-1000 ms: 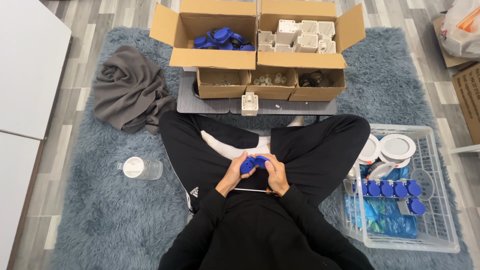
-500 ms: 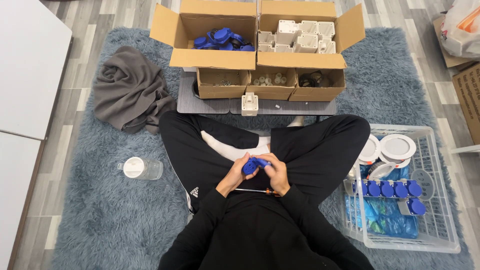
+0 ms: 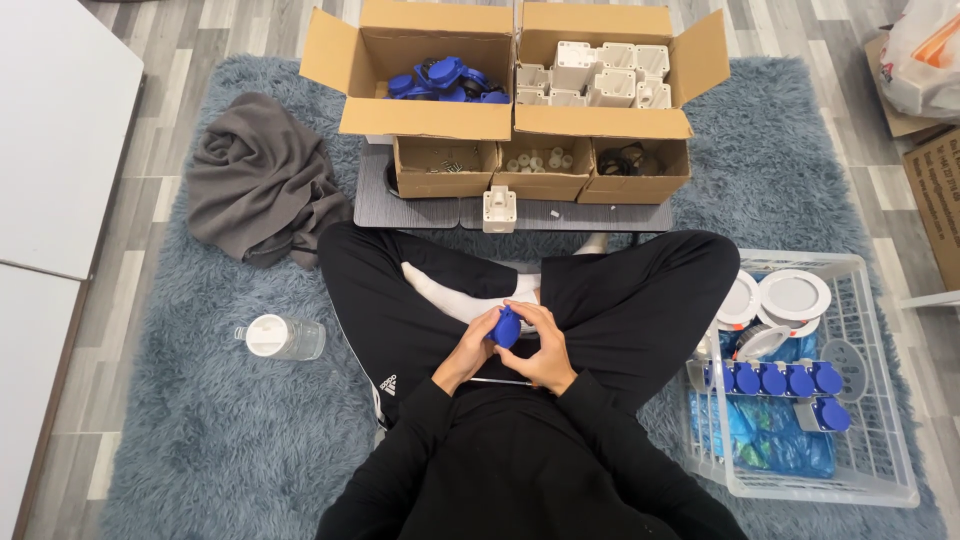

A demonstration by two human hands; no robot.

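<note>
Shaggy blue-grey rug (image 3: pixel 200 440) carries the seated person. Left hand (image 3: pixel 468 352) and right hand (image 3: pixel 545 350) both clasp a small blue plastic cap-like part (image 3: pixel 507 327) over the lap, fingers closed around it; step: hand fitting.

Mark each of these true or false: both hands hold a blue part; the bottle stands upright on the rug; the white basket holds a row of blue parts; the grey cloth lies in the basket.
1. Both the left hand and right hand hold the blue part. True.
2. The bottle stands upright. False: it lies on its side on the rug.
3. The white basket holds a row of blue parts. True.
4. The grey cloth lies in the basket. False: it lies on the rug.
</note>
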